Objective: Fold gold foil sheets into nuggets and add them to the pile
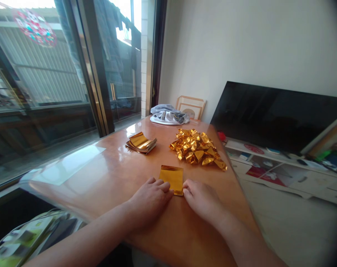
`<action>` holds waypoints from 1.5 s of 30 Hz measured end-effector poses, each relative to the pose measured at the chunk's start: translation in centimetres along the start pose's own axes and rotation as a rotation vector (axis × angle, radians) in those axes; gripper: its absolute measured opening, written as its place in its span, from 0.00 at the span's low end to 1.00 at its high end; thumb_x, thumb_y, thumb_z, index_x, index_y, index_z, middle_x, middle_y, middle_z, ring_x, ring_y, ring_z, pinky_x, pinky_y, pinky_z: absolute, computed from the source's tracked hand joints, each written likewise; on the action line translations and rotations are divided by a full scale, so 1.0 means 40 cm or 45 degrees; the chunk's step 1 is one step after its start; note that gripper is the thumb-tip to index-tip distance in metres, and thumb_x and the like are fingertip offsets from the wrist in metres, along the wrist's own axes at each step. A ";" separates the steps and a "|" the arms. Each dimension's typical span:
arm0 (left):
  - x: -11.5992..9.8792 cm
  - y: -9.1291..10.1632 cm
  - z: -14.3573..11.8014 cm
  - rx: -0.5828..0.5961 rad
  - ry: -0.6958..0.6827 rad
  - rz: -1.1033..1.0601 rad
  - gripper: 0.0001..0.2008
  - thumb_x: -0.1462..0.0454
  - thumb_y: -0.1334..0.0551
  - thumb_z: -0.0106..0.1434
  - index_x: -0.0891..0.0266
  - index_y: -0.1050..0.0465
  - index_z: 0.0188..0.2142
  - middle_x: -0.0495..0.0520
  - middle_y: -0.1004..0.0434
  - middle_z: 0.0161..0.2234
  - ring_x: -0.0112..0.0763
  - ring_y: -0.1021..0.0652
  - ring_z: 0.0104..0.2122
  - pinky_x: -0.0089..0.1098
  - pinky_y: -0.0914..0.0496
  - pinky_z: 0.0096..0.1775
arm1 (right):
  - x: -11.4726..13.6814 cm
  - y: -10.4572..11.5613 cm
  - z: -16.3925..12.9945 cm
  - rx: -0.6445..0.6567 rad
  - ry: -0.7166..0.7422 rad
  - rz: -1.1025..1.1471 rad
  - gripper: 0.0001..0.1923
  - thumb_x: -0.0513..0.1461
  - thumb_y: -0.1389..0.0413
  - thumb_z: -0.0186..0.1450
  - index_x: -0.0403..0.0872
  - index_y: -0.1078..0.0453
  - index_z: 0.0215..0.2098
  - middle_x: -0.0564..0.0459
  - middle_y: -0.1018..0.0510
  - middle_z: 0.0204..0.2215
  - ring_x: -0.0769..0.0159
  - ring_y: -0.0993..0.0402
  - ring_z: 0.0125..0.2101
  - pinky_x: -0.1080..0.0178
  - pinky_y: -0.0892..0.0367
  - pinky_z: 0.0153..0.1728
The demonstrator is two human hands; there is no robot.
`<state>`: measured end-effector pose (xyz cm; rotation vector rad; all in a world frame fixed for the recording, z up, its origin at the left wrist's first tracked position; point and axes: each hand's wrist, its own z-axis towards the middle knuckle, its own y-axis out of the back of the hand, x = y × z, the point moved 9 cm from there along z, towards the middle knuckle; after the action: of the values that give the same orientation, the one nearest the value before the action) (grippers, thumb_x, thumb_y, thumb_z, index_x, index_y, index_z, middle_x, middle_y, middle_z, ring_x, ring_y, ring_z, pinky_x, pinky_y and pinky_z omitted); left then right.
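The gold sheet (172, 179) lies flat on the near table (115, 174). The left hand (149, 200) and right hand (200, 198) press fingertips on its near edge, apparently pinching nothing. Creasing cleanly calls for corners aligned and even pressure.

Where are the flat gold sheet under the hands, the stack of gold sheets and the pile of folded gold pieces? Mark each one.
flat gold sheet (172, 177), head view, middle of its face.
stack of gold sheets (141, 142), head view, top sheet.
pile of folded gold pieces (196, 149), head view, centre of the heap.
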<state>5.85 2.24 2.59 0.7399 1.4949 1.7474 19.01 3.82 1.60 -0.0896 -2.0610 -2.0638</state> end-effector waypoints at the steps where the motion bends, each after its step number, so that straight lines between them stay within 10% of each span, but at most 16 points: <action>1: 0.000 0.000 0.000 -0.003 0.001 -0.002 0.09 0.64 0.42 0.70 0.57 0.24 0.45 0.54 0.24 0.38 0.38 0.25 0.38 0.39 0.38 0.43 | 0.017 0.004 -0.011 0.008 0.036 -0.053 0.12 0.41 0.51 0.71 0.52 0.26 0.46 0.50 0.16 0.37 0.60 0.21 0.39 0.64 0.41 0.34; 8: -0.008 0.006 -0.001 -0.025 -0.005 0.007 0.12 0.60 0.45 0.72 0.57 0.24 0.47 0.55 0.24 0.39 0.38 0.26 0.38 0.40 0.39 0.44 | 0.135 -0.037 -0.077 0.215 0.259 -0.354 0.26 0.42 0.57 0.75 0.41 0.39 0.68 0.39 0.16 0.39 0.52 0.18 0.36 0.59 0.34 0.32; 34: -0.022 0.007 -0.015 -0.048 0.161 -0.052 0.29 0.44 0.51 0.71 0.59 0.28 0.57 0.60 0.26 0.42 0.45 0.27 0.42 0.47 0.39 0.51 | 0.110 -0.063 -0.091 0.351 0.207 -0.449 0.30 0.42 0.56 0.73 0.34 0.41 0.68 0.32 0.17 0.39 0.49 0.18 0.35 0.57 0.31 0.31; 45: 0.021 -0.001 -0.086 0.024 0.243 -0.123 0.34 0.41 0.53 0.70 0.54 0.37 0.66 0.58 0.29 0.62 0.57 0.36 0.62 0.56 0.47 0.60 | 0.106 -0.042 -0.099 0.346 0.143 -0.435 0.32 0.46 0.56 0.74 0.36 0.44 0.70 0.34 0.16 0.37 0.45 0.18 0.36 0.54 0.31 0.33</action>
<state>2.64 0.93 1.95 0.5123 1.6477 1.7730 15.01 -0.63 0.74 0.4405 -2.3935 -1.8808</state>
